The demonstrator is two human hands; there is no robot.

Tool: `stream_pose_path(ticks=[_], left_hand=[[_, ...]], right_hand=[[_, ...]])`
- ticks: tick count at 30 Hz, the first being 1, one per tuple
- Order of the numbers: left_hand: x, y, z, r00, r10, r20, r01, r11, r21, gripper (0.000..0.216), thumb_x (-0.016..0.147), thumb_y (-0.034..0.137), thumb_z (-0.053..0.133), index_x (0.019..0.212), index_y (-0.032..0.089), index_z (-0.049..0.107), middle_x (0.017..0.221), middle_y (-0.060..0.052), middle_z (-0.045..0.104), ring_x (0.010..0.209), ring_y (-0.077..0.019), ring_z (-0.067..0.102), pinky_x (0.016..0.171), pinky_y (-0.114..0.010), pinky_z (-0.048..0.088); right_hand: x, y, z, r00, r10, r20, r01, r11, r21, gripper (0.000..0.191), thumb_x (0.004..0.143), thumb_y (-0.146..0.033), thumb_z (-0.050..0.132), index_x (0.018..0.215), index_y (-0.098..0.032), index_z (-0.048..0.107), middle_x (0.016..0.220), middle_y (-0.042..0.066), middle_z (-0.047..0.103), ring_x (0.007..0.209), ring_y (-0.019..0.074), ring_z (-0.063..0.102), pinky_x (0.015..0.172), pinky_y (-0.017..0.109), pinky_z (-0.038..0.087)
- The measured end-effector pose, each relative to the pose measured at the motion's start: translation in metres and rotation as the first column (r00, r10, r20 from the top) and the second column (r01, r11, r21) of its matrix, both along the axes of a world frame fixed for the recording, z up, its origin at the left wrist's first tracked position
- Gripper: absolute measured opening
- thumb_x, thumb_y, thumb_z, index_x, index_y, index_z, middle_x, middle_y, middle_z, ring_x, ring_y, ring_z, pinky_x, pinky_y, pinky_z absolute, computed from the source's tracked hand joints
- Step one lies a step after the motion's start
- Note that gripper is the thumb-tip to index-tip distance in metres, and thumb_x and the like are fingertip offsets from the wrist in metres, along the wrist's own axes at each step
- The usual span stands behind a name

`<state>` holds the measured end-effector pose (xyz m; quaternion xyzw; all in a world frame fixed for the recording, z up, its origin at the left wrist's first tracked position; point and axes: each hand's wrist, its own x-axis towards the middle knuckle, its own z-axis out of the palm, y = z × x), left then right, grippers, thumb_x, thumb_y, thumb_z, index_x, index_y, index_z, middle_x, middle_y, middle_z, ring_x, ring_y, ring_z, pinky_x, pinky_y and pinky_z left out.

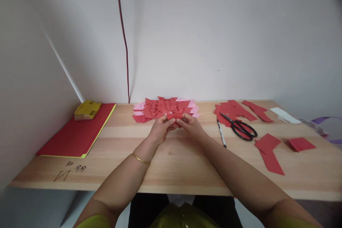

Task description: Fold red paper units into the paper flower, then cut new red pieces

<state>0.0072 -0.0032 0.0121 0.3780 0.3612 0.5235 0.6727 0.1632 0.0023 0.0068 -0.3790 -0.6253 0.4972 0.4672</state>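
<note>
A small piece of folded red paper (175, 116) is pinched between both hands above the middle of the table. My left hand (161, 128) grips its left side, thumb on the near face. Its right side is held by my right hand (190, 125), the two thumbs almost meeting. Fingers cover much of the paper, so its full shape is hidden. Just behind it lies a heap of folded red and pink paper pieces (165, 105) with pointed tips, close against the wall.
Black-handled scissors (243, 129) rest on red paper cuttings (232, 108), with a marker pen (221, 133) beside them. More red strips (270, 153) and a folded red sheet (303, 144) lie at right. At left, a yellow packet (87, 110) sits on stacked red sheets (72, 135).
</note>
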Motion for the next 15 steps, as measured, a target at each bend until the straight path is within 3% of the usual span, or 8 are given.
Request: stream_pose_path(ticks=[5, 9, 15], left_hand=[[0.002, 0.0, -0.002, 0.994, 0.079, -0.075, -0.074, 0.995, 0.069, 0.021, 0.061, 0.026, 0.077, 0.071, 0.012, 0.066, 0.066, -0.003, 0.065, 0.057, -0.0098, 0.056, 0.061, -0.025, 0.045], [0.001, -0.001, 0.002, 0.985, 0.064, -0.162, -0.049, 0.994, 0.095, 0.018, 0.061, 0.025, 0.076, 0.072, 0.012, 0.068, 0.069, -0.004, 0.067, 0.059, -0.0099, 0.057, 0.059, -0.023, 0.044], [0.002, -0.001, 0.002, 0.996, 0.082, -0.045, -0.081, 0.997, 0.01, 0.023, 0.057, 0.023, 0.079, 0.07, 0.013, 0.064, 0.066, 0.0, 0.064, 0.054, -0.0084, 0.055, 0.058, -0.024, 0.047]], right_hand=[[-0.003, -0.006, 0.009, 0.993, 0.069, -0.092, -0.073, 0.997, -0.036, 0.032, 0.074, -0.049, 0.066, 0.08, -0.021, 0.052, 0.074, 0.0, 0.061, 0.07, 0.0142, 0.057, 0.066, 0.029, 0.044], [0.0, -0.005, 0.007, 0.998, 0.026, -0.051, -0.026, 1.0, 0.007, 0.029, 0.077, -0.046, 0.064, 0.076, -0.02, 0.053, 0.069, -0.002, 0.056, 0.065, 0.0121, 0.053, 0.063, 0.027, 0.042], [0.001, 0.003, -0.008, 0.991, -0.046, -0.127, 0.031, 0.992, -0.12, 0.031, 0.079, -0.048, 0.06, 0.075, -0.02, 0.05, 0.064, -0.003, 0.058, 0.064, 0.0116, 0.056, 0.065, 0.028, 0.043]])
